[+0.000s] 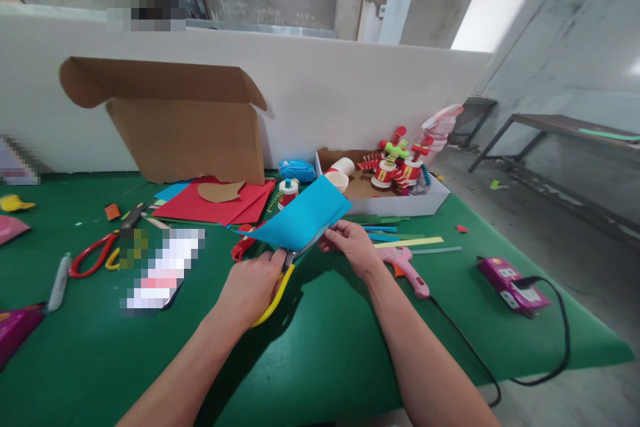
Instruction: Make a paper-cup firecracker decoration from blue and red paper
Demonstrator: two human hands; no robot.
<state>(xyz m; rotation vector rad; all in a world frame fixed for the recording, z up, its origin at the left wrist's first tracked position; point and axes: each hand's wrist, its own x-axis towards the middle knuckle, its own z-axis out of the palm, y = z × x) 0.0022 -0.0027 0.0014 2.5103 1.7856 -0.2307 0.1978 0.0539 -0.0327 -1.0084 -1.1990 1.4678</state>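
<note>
My left hand (253, 283) is closed round the yellow-handled scissors (278, 300), low over the green table. Their blades lie along the lower edge of a bright blue sheet of paper (305, 213), which is tilted and slightly curved. At the sheet's right lower corner, my right hand (350, 243) pinches it between thumb and fingers. Part of the blades is hidden by the paper and my left fingers. Behind the sheet, a red tool (243, 245) shows only in part.
A pink glue gun (407, 268) lies right of my hands, near paper strips (415, 241). A shallow white box (400, 205) holds red-and-white crafts. Further left are red paper (193, 207), an open cardboard box (187, 137), red-handled scissors (95, 257) and a phone (165, 270). A purple box (513, 285) has a black cord.
</note>
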